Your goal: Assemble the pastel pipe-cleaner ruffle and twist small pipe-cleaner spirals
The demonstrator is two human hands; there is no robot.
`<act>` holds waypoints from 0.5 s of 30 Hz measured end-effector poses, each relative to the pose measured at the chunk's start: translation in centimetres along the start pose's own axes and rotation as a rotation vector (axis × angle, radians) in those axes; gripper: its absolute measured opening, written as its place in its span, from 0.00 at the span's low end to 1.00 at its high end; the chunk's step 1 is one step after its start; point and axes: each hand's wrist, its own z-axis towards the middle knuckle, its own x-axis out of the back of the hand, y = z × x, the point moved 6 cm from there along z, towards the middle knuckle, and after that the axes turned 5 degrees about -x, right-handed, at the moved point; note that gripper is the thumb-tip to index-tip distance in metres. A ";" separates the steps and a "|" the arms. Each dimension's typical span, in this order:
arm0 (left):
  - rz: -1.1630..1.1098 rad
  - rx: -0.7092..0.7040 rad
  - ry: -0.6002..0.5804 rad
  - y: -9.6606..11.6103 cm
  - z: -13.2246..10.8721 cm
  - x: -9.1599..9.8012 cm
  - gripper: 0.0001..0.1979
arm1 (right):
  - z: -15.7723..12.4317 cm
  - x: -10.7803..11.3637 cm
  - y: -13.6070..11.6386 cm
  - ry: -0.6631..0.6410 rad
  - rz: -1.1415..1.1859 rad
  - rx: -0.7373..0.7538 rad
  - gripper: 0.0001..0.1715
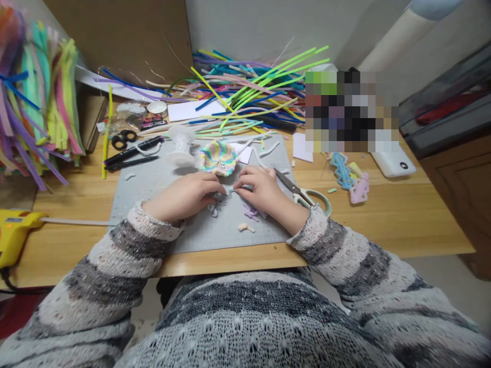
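Note:
Both hands are low over the grey cutting mat (184, 232), fingertips close together. My right hand (263, 189) pinches a short pale blue pipe cleaner piece (231, 191). The fingers of my left hand (192, 194) are closed at its other side, on the same bluish piece as far as I can tell. Below the left fingers lies a grey-blue pipe cleaner bit (213, 209). Beneath the right hand is a bent purple pipe cleaner piece (250, 211), and nearer me a cream one (245, 227). A round pastel pipe cleaner flower (218, 158) sits just beyond the fingers.
Scissors (303, 194) lie by my right wrist. A spool of clear thread (181, 145) stands behind the left hand, near black pens (132, 156). Many loose pipe cleaners (249, 92) fill the back. A yellow glue gun (17, 230) is at left, a white power bank (393, 158) at right.

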 end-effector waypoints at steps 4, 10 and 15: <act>-0.031 -0.001 0.001 0.0 0.0 -0.2 0.07 | 0.0 0.0 0.0 0.001 -0.002 -0.006 0.03; -0.026 0.008 0.037 -0.2 -0.5 0.3 0.05 | 0.0 0.0 0.0 -0.005 0.001 -0.004 0.03; 0.026 0.022 0.052 -0.5 -0.9 0.6 0.07 | 0.0 0.0 0.0 -0.009 0.000 -0.009 0.03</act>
